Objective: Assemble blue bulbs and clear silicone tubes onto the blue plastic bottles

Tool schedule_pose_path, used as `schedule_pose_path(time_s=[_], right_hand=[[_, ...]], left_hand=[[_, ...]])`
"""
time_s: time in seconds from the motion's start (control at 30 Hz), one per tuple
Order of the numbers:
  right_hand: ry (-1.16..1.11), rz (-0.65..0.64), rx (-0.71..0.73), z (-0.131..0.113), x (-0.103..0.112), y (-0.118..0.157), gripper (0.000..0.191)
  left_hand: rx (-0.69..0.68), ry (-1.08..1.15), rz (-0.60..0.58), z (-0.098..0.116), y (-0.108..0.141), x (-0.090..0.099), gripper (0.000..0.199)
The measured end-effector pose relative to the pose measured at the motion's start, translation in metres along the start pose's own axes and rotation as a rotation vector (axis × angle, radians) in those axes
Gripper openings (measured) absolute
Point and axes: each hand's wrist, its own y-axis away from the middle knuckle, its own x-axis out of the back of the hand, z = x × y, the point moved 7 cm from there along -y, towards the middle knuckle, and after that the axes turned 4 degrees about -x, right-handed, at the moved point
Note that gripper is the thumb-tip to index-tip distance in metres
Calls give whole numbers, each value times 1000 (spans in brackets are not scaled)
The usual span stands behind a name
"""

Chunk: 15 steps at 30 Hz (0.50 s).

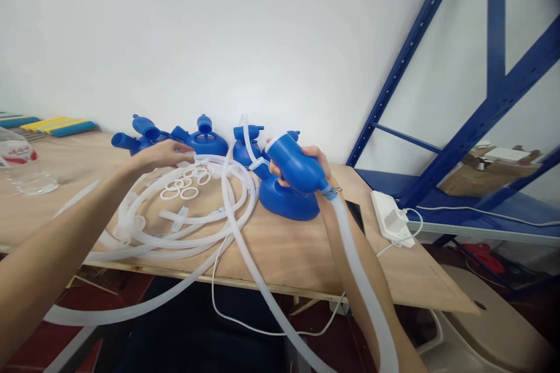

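My right hand [322, 164] is closed around a blue vessel [297, 164], lifted above the desk [306, 253] toward its back edge, right of the middle. The vessel's white-rimmed mouth tilts up and left; a translucent hose [352, 250] leaves its narrow end and drops along my forearm past the front edge. My left hand [164, 154] reaches over white rings [179, 186]; I cannot tell whether its fingers grip anything. Coiled tubing [192, 243] crowds the front edge between my arms, loops hanging over it. Wood shows from the blue base [289, 203] toward the right front corner, with a power strip [391, 218] by the right edge. More blue vessels [207, 144] line the back edge before a white wall [262, 29]; a blue rack [472, 125] stands to the right.
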Motion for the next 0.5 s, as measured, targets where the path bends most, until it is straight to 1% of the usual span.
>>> schedule_pose_path(time_s=[0.03,0.1,0.13,0.2,0.23,0.27,0.33,0.4,0.5], right_hand=[[31,-14,-2,-4,-11,-7,58],[99,-3,22,-9,-29,-19,61],[138,12,29,-10,-35,-24,65],[239,34,28,-7,-45,-34,75],[294,39,31,-5,-48,-39,80],[348,40,41,-3,-51,-44,84],[447,30,79,-1,-55,-54,91],[531,19,103,1,-57,-61,93],[662,22,124,4,-60,-65,90]], left_hand=[[-36,155,34,15,7,4,55],[-194,537,148,53,25,13,49],[-264,666,191,71,35,14,45],[-409,815,271,104,55,14,38],[-454,846,291,117,63,11,36],[-486,849,280,128,69,6,35],[-517,818,221,143,75,-4,30],[-529,744,172,149,78,-11,25],[-547,556,143,152,78,-16,37]])
